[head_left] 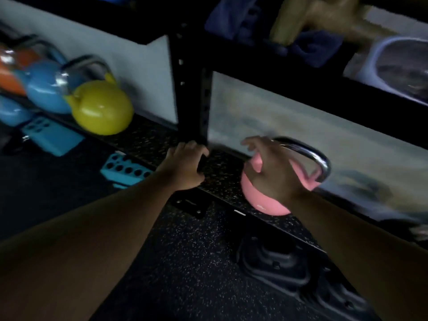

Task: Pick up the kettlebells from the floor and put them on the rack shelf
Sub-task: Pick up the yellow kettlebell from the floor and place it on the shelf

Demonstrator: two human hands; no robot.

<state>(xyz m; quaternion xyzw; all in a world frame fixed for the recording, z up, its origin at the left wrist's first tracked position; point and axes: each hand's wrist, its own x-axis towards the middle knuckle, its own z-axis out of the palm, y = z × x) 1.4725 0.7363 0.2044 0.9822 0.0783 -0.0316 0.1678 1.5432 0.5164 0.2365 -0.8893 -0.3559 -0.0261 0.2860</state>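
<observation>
A pink kettlebell with a chrome handle sits on the black speckled bottom shelf of the rack, right of the black upright post. My right hand hovers over its body with the fingers spread, not wrapped around the handle. My left hand rests at the shelf's front edge by the foot of the post, fingers curled; the blur hides whether it grips anything. Left of the post, a yellow kettlebell, a blue one and an orange one stand on the same shelf.
Two light-blue blocks with holes lie on the dark floor left of my arm. A dark moulded object sits on the floor at the front right. The shelf above holds dark-blue items and a pale tub.
</observation>
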